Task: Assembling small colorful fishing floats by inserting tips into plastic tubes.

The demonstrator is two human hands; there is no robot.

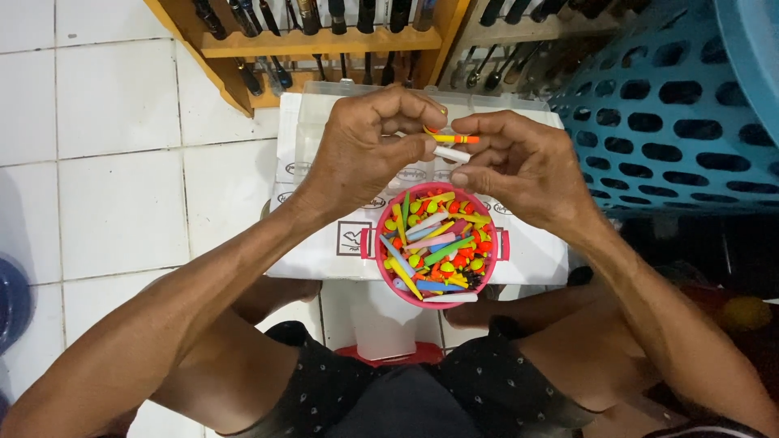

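My left hand (369, 146) and my right hand (519, 162) meet above a small pink tub (381, 264). Between their fingertips they pinch a thin yellow-and-orange stick (454, 139) and a white tube (450, 153). The tub is packed with small colourful sticks, tubes and round beads (434, 243) in yellow, orange, green, blue and pink. It stands on a white box (316, 235) in front of my knees.
A blue perforated plastic basket (673, 105) stands at the right. A wooden rack (324, 40) of dark-handled tools runs along the top. A clear plastic case (341, 89) lies behind the white box. White tiled floor (114, 162) spreads to the left, with a dark blue object (12, 300) at its edge.
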